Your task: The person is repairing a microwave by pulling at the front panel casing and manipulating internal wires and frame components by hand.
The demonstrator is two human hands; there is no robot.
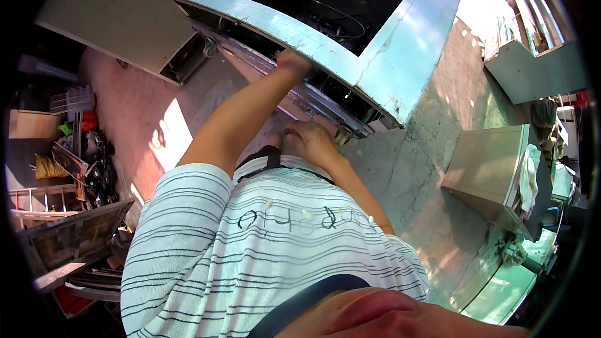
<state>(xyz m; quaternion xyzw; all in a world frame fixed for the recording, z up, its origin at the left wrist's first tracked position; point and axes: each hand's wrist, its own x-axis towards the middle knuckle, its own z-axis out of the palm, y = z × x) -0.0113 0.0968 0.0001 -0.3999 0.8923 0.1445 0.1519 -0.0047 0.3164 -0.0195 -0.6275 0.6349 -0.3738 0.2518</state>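
In front of me stands a large white metal appliance casing (413, 31) with worn, chipped edges. A wide rectangular opening (313, 6) in its top is dark inside, and a thin cable runs across it. My left hand (293, 64) reaches into the gap along the casing's near side; its fingers are mostly hidden there. Below that gap a narrow panel (335, 112) runs along the near side. Lower and closer to my body, my right hand (311, 141) hangs near this panel with loosely bent, parted fingers and nothing visible in them.
A beige metal cabinet (119, 12) stands at the far left. On the right are another beige cabinet (485, 166) with a white cloth (529, 178) and a grey metal box (532, 69). Tools and scrap (94, 163) pile up at the left. The concrete floor (407, 175) is cracked.
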